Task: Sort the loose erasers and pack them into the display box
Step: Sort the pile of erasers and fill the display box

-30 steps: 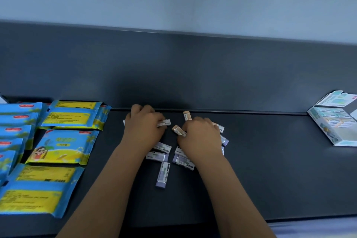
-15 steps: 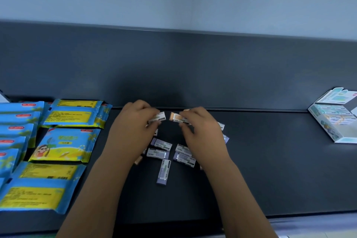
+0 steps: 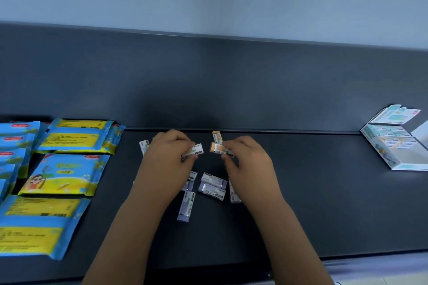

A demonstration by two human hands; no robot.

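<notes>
- The left hand pinches a white-sleeved eraser, long axis left-right, free end pointing right.
- The right hand pinches an orange-tipped eraser, tip pointing left; the 2 are apart.
- Loose erasers lie on the dark shelf under both hands, 1 purple eraser lying near-to-far.
- The display box stands well right; blue-yellow packets lie left.

Loose erasers lie mid-counter between the hands; packets lie far left, display box far right.
</notes>
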